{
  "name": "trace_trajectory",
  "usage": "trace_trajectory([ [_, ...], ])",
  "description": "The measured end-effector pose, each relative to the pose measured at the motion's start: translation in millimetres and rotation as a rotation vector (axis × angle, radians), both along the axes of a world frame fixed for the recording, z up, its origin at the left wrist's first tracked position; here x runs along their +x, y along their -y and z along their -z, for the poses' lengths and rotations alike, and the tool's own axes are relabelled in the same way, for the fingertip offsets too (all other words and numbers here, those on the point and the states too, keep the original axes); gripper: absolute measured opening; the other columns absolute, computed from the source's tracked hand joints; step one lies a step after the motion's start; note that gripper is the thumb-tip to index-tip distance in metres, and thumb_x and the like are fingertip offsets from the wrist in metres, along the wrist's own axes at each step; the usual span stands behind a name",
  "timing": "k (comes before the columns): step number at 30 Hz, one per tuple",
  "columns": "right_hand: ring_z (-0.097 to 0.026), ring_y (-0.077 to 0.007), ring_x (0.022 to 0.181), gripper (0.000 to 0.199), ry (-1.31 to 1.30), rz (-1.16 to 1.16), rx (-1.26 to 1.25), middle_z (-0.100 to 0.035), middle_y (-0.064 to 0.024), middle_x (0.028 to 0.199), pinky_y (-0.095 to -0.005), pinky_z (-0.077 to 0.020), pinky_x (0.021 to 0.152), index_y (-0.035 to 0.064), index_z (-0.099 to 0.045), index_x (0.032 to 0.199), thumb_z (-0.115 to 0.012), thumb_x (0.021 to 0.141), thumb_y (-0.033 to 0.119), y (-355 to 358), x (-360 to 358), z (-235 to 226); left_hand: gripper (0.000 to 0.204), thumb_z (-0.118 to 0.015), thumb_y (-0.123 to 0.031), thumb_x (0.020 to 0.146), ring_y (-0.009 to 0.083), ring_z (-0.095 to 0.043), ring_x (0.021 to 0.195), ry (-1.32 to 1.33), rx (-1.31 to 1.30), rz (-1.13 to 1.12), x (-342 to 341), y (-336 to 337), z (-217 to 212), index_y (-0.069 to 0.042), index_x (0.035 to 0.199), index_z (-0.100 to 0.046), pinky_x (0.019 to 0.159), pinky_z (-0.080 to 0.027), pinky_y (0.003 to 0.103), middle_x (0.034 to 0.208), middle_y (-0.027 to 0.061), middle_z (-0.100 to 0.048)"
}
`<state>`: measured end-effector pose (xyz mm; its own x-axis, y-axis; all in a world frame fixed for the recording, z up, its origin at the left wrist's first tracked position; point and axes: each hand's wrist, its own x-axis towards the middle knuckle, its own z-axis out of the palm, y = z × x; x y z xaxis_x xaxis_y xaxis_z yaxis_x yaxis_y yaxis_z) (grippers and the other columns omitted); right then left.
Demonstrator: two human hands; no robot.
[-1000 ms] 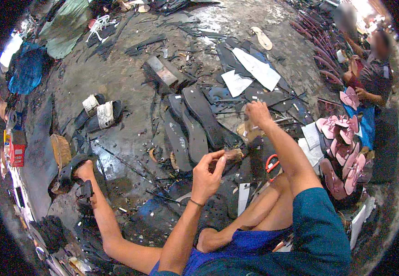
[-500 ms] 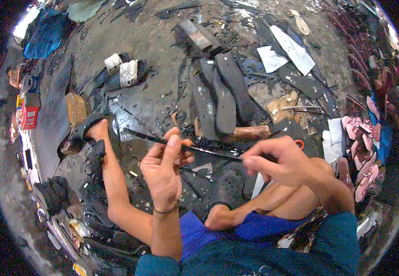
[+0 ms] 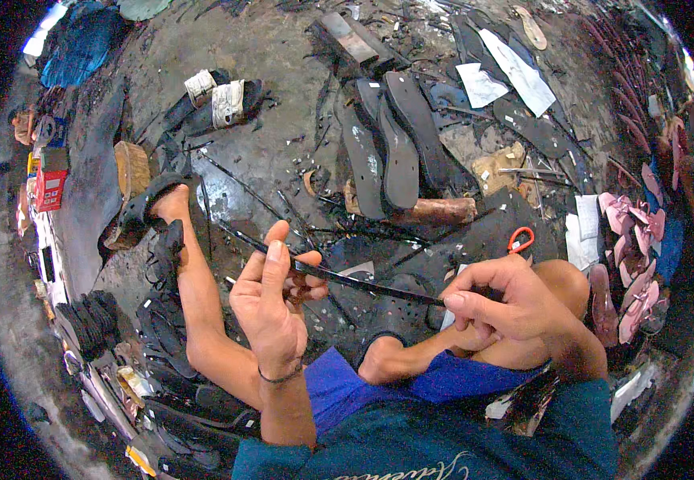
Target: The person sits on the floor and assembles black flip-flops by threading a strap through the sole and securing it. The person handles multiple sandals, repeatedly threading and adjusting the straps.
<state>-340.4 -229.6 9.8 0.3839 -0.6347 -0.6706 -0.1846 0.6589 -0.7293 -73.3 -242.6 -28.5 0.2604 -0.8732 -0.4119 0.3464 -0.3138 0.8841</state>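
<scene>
left hand [image 3: 271, 312] is pinching a long, thin, glossy black strip [image 3: 363, 284] above the dark, littered floor [image 3: 287, 164]; right hand [image 3: 511, 298] is gripping its lower-right end. axis is running upper-left to lower-right, free tip pointing upper-left. right grip is hiding the held end.

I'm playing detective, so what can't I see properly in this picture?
In the head view:
The right end of the black strip: covered by the right hand.
Anything joined below the red loop: that spot is behind the right hand.
The green sheet's far part: cut off by the top edge.
The teal shirt's bottom: cut off by the lower edge.
</scene>
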Motion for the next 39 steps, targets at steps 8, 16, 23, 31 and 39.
trace_trajectory([
  [8,-0.067,-0.0153,0.079,0.017,-0.255,0.012,-0.881,-0.071,-0.0092,0.089,-0.0283,-0.0531,0.068,0.0017,-0.072,0.091,-0.081,0.077,0.004,-8,6,26,0.034,-0.059,-0.006,0.098,0.0201,-0.071,0.089,-0.010,-0.087,-0.013,10,3,-5,0.003,0.131,-0.055,0.070,-0.061,0.027,0.109,0.0184,-0.070],
  [16,-0.067,-0.0184,0.074,0.024,-0.362,0.072,-0.990,-0.069,-0.0096,0.083,-0.0282,-0.0521,0.064,0.0024,-0.072,0.088,-0.087,0.069,0.004,-9,8,23,0.040,-0.057,-0.002,0.097,0.0234,-0.070,0.098,-0.031,-0.097,-0.053,20,-7,-5,0.004,0.136,-0.049,0.076,-0.061,0.027,0.118,0.0208,-0.067],
  [23,-0.066,-0.0168,0.073,0.023,-0.356,0.063,-0.886,-0.068,-0.0094,0.082,-0.0267,-0.0509,0.063,0.0018,-0.071,0.089,-0.086,0.073,0.010,-9,7,24,0.037,-0.054,-0.005,0.099,0.0221,-0.070,0.098,-0.035,-0.068,-0.067,20,-3,-9,0.004,0.135,-0.049,0.074,-0.062,0.026,0.118,0.0190,-0.066],
  [31,-0.067,-0.0155,0.080,0.022,-0.229,0.166,-0.545,-0.070,-0.0108,0.092,-0.0272,-0.0538,0.070,0.0007,-0.068,0.102,-0.077,0.085,0.012,-12,6,47,0.034,-0.051,-0.014,0.102,0.0261,-0.063,0.113,-0.406,-0.227,-0.040,13,23,20,0.000,0.134,-0.049,0.092,-0.055,0.037,0.131,0.0162,-0.059],
  [39,-0.066,-0.0329,0.094,0.023,-1.054,-0.170,-0.808,-0.067,-0.0170,0.100,-0.0419,-0.0523,0.084,0.0034,-0.067,0.109,-0.067,0.087,0.012,47,-131,87,0.036,-0.063,-0.017,0.098,0.0129,-0.069,0.080,-0.131,0.218,0.322,-38,3,135,-0.003,0.131,-0.054,0.062,-0.058,0.027,0.106,0.0123,-0.072],
])
